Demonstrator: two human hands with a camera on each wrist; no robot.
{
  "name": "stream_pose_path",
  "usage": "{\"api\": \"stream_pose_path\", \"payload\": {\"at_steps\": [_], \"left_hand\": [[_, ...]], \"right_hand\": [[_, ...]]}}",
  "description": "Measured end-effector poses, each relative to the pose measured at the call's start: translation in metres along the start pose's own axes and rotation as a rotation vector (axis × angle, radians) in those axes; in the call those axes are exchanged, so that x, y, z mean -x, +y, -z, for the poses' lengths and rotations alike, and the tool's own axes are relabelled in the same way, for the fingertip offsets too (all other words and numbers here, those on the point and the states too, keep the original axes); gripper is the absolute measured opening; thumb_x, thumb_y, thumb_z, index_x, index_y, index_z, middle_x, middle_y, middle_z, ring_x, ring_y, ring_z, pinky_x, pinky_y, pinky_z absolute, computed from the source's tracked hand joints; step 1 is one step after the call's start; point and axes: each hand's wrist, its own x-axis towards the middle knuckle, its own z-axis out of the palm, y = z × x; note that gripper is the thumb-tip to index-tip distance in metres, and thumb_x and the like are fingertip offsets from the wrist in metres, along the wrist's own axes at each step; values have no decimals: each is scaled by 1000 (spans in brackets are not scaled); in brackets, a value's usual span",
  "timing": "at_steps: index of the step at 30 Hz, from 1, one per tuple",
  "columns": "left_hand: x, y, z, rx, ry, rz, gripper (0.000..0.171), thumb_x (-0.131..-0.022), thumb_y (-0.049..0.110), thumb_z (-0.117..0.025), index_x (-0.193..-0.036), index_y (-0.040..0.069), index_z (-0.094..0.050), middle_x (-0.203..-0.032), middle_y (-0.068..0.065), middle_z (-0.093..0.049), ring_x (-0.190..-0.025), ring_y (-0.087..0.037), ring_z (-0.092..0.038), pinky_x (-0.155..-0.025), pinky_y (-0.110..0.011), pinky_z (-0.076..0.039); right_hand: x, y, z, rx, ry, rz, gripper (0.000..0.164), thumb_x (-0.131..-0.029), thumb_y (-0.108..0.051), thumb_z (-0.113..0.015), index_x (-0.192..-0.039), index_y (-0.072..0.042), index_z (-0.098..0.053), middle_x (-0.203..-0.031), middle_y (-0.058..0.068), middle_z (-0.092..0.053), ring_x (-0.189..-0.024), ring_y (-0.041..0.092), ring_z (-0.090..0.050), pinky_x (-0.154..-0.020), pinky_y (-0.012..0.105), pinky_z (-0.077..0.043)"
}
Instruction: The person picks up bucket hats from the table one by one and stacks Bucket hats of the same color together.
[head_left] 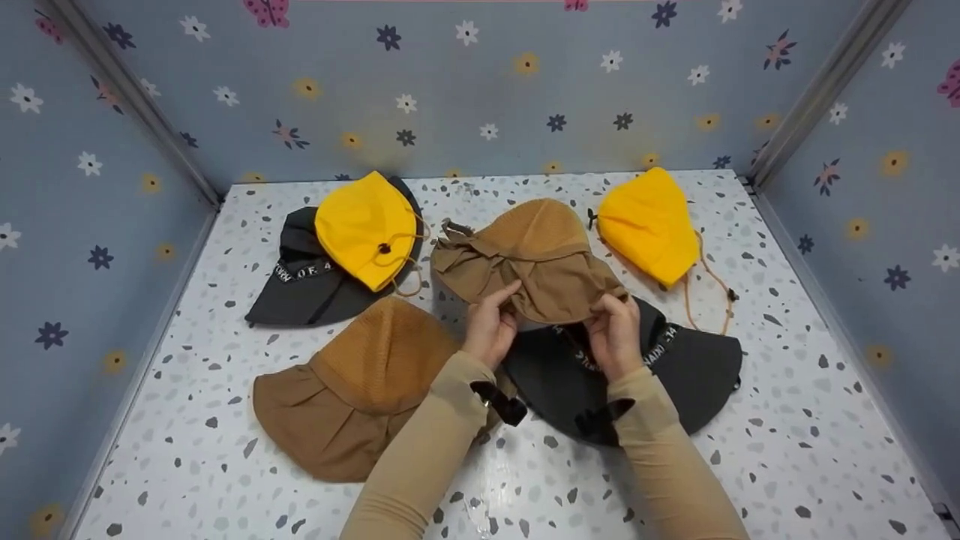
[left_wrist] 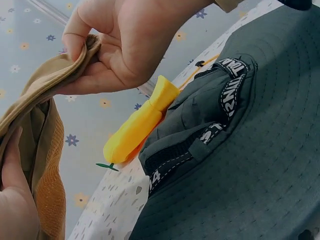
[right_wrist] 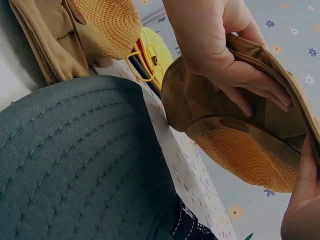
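Observation:
Both hands hold a brown bucket hat [head_left: 544,232] with a woven tan crown and a pleated cloth brim, raised above the table. My left hand [head_left: 489,328] grips the near brim with the thumb on top; in the right wrist view the fingers [right_wrist: 260,82] spread against its underside. At the brim's right edge, my right hand [head_left: 616,334] pinches the cloth, which looks folded there in the left wrist view. Below the hands lies a black wide-brimmed hat [head_left: 697,375] with a lettered band. Another brown hat [head_left: 386,360] rests at front left, partly behind the left forearm.
At back left, a yellow hat [head_left: 364,229] with an orange cord lies on a second black hat [head_left: 300,304]. Another yellow hat [head_left: 649,225] sits at back right, its cord trailing on the speckled table [head_left: 795,420]. Flower-patterned panels [head_left: 480,90] enclose the back and sides.

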Motion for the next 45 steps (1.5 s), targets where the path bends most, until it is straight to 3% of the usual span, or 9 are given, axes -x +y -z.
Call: {"api": "stream_pose_path", "payload": {"at_steps": [4, 12, 21, 24, 30, 39, 42, 45], "left_hand": [[0, -1, 0, -32, 24, -7, 20, -88, -15, -58, -105, -6, -62, -100, -12, -67, -91, -20, -68, -77, -31, -57], [2, -2, -2, -99, 52, -47, 15, -89, -14, -58, -95, -2, -64, -96, -8, -64, -89, -17, -67, -81, -26, -56], [5, -5, -7, -83, 90, -66, 15, -87, -14, -61, -80, -2, -66, -103, -10, -63, -96, -18, -64, -82, -26, -55], [7, -7, -7, -91, 65, -75, 12, -87, -14, -61, -94, -6, -67, -112, -12, -63, -99, -17, -64, -85, -27, -54], [11, -11, -8, -118, -36, -72, 47, -90, -14, -59, -135, -10, -50, -127, -17, -62, -112, -22, -64, -95, -34, -54], [12, -9, -4, -272, -90, -23, 40, -93, -2, -64, -131, -7, -55, -116, -11, -68, -108, -22, -66, -97, -38, -53], [11, -8, 0, -255, -115, -1, 38, -97, 5, -60, -134, -3, -54, -119, -10, -66, -112, -24, -63, -100, -41, -50], [10, -6, 3, -192, -153, 13, 43, -101, 11, -55, -143, 5, -48, -136, -10, -58, -126, -27, -55, -107, -43, -44]], "right_hand": [[1, 1, 2, -21, 12, -13, 31, -84, 15, -36, -100, -3, -55, -83, 6, -58, -67, 16, -59, -61, 27, -50], [2, 3, 1, -82, -1, -32, 33, -90, 12, -36, -111, -6, -55, -96, 6, -65, -84, 18, -66, -73, 30, -55], [4, 16, -6, -128, -36, 7, 35, -98, 7, -47, -127, -13, -48, -118, 4, -60, -106, 17, -64, -91, 32, -55], [3, 23, -8, -148, -6, 23, 36, -98, 6, -50, -128, -14, -50, -122, 3, -59, -111, 17, -62, -95, 32, -53], [4, 31, -14, -160, -2, 32, 32, -101, 1, -50, -129, -13, -49, -127, 4, -57, -113, 18, -61, -97, 33, -53], [4, 28, -10, -225, 41, -46, 41, -97, 12, -49, -129, -14, -49, -124, 3, -60, -112, 18, -63, -95, 35, -55], [4, 27, -8, -232, 49, -56, 44, -95, 16, -48, -128, -13, -49, -122, 4, -60, -110, 19, -63, -93, 35, -55], [4, 25, -7, -223, 57, -58, 46, -94, 18, -48, -128, -12, -49, -122, 4, -60, -110, 19, -63, -93, 36, -56]]}}
